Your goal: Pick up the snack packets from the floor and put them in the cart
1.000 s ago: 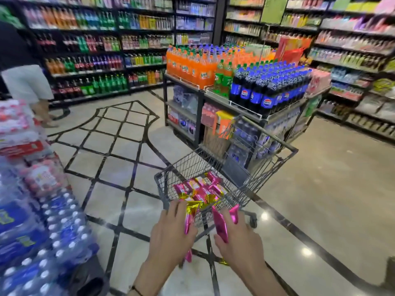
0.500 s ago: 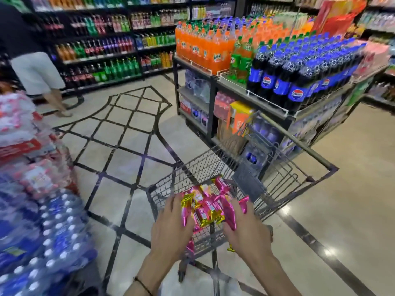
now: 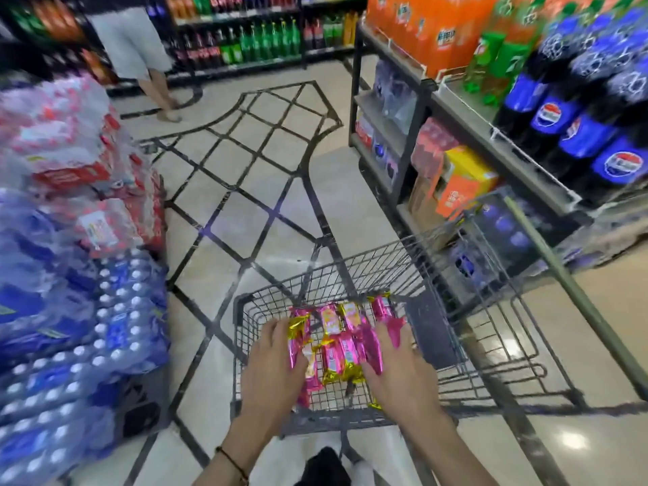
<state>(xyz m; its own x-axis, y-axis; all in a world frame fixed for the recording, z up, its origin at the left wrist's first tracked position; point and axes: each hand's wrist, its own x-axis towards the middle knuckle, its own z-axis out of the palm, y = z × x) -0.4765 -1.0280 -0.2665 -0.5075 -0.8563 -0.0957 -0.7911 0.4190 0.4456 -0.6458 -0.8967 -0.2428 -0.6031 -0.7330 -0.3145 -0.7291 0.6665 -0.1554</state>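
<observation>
A grey wire shopping cart (image 3: 466,349) stands in front of me on the tiled floor. Several pink and gold snack packets (image 3: 342,340) lie on its mesh bottom. My left hand (image 3: 271,373) is inside the basket, its fingers closed around a pink and gold packet (image 3: 296,340) at the pile's left edge. My right hand (image 3: 399,371) reaches in from the right, gripping a plain pink packet (image 3: 373,349) against the pile. Both hands are low in the basket, touching the packets.
A rack of orange, green and Pepsi bottles (image 3: 526,110) stands just right of the cart. Wrapped packs of water bottles (image 3: 80,292) are stacked on the left. A person (image 3: 136,47) stands in the far aisle by drink shelves. Black-lined floor tiles (image 3: 252,191) stretch ahead.
Both hands have gone from above the cart's near rim down into the basket with their packets. The view has tilted down and moved closer to the cart.
</observation>
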